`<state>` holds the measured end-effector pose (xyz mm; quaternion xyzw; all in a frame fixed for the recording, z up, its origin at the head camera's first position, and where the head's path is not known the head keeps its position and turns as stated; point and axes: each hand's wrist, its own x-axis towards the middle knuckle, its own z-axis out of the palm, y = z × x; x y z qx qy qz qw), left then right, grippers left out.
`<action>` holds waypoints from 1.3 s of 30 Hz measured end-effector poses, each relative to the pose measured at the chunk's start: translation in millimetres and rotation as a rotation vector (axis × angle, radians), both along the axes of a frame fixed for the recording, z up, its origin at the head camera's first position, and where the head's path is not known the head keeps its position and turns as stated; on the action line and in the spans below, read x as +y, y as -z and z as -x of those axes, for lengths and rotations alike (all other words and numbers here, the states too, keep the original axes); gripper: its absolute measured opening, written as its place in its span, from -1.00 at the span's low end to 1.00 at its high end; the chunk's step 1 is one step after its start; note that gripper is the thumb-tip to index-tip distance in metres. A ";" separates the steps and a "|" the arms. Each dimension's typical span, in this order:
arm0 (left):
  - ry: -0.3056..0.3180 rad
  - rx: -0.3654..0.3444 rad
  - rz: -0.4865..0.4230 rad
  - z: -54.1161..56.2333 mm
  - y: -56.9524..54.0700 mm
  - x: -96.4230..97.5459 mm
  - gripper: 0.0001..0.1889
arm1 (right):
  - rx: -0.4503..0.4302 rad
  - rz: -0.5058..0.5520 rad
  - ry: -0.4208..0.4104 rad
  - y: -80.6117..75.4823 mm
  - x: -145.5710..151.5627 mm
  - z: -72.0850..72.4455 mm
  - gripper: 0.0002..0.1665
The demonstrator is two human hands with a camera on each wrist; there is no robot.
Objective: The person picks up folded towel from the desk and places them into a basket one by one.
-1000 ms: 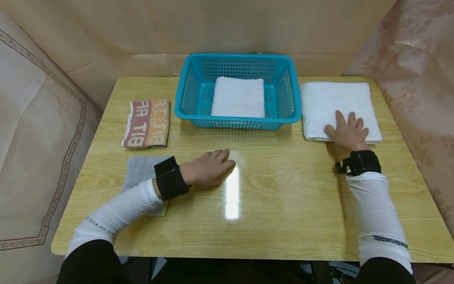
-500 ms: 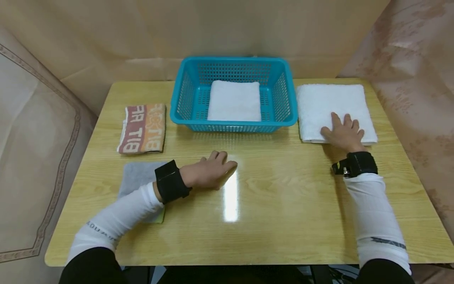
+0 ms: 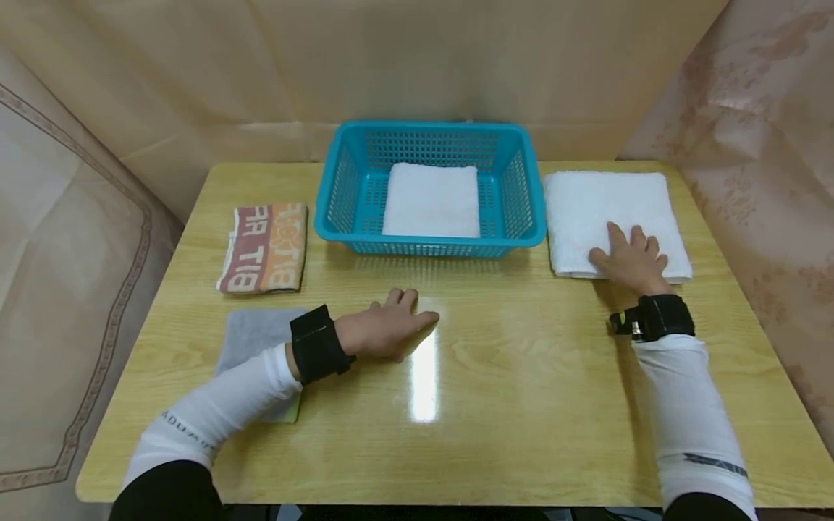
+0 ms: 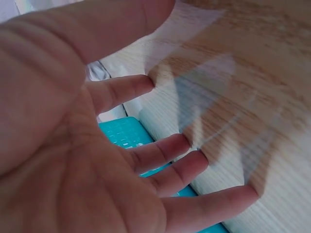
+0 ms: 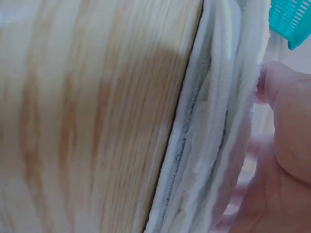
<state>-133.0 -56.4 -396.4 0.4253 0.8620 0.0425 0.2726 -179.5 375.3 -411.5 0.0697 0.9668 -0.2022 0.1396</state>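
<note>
My right hand (image 3: 630, 265) lies with spread fingers on the front part of a thick folded white towel (image 3: 612, 206) at the right of the table. In the right wrist view the towel's stacked layers (image 5: 209, 111) show edge-on, with the thumb and fingers against its top. My left hand (image 3: 384, 327) is over the middle of the table, fingers spread and holding nothing. The left wrist view shows its fingertips touching the shiny tabletop (image 4: 272, 97). A smaller folded white towel (image 3: 431, 201) lies in a blue plastic basket (image 3: 430, 246) at the back centre.
A folded red and orange towel (image 3: 263, 247) with pale lettering lies left of the basket. Nearer me, a folded grey cloth (image 3: 254, 333) is partly hidden beneath my left forearm. The wooden table (image 3: 521, 434) reaches a beige curtain (image 3: 260, 79) behind.
The head view has tilted up, so the table sits lower in it. My left fingers have shifted slightly, with the thumb further out. The right hand stays on the white towel.
</note>
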 end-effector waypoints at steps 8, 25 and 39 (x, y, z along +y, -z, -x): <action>0.005 0.005 0.007 0.5 3.3 -1.2 -0.17 | -0.019 -0.003 -0.003 1.2 1.8 2.6 -0.05; 0.026 0.026 -0.018 -1.8 1.8 -3.6 -0.18 | -0.040 -0.019 -0.005 -3.4 0.5 2.5 -0.09; 0.022 0.032 -0.020 -0.8 1.0 -4.4 -0.17 | -0.023 -0.029 0.003 0.4 -1.6 -1.1 -0.09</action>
